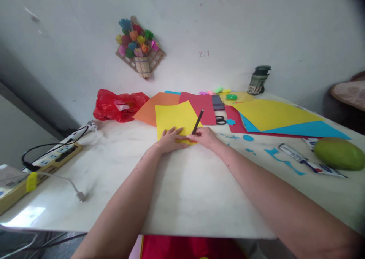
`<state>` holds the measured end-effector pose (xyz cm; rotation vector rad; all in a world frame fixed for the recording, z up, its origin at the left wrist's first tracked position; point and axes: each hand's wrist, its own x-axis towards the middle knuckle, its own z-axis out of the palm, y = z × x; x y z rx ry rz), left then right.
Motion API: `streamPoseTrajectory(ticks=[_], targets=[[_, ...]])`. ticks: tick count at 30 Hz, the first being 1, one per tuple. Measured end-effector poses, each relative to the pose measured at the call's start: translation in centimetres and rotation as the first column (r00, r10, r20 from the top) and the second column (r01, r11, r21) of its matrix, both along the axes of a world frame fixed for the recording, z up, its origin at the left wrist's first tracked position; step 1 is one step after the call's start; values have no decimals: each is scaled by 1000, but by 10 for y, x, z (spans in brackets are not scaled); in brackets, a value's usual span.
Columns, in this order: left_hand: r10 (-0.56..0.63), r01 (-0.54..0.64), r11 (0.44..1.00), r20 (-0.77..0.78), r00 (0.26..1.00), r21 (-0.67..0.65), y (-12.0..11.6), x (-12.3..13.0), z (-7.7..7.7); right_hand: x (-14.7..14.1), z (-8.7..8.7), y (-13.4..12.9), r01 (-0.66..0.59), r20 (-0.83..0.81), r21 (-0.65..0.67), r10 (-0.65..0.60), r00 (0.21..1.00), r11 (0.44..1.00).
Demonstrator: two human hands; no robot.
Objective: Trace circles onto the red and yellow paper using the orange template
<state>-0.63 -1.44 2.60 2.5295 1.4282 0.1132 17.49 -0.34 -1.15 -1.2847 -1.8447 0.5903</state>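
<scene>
A sheet of yellow paper (173,116) lies on the table in front of me. My left hand (171,140) rests on its lower part, fingers spread out flat. In my right hand (204,136) is a dark pen (198,121), tilted with its upper end to the right. The pen's lower tip is hidden by my fingers. A small orange piece (192,141) shows below my right fingers, partly covered. Orange paper (145,112) and red paper (196,107) lie behind the yellow sheet. Black-handled scissors (220,120) lie to the right of the pen.
Blue paper cutouts (248,138) and scraps lie to the right, near tubes (323,168) and a green fruit (339,153). Large yellow paper (276,114) and a bottle (259,80) stand farther back. At left are a red plastic bag (114,106) and a power strip (54,162) with cables.
</scene>
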Motion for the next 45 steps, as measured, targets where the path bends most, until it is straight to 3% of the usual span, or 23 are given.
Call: streamPoseTrajectory(ticks=[9,29,38,45], targets=[[-7,7,1000,8,1000,-5,-1,0,0,1,9,-6,-12,-17,-26,12,1000,1000],[-16,16,1000,-4,1000,-3,0,0,1,3,9,-6,-62,-68,-72,58,996,995],[-8,8,1000,-13,1000,-25,-3,2,4,-3,20,-13,-16,-250,-14,12,968,1000],[-17,17,1000,-10,1000,-25,-4,0,4,-10,16,-9,-57,-312,-145,9,950,988]])
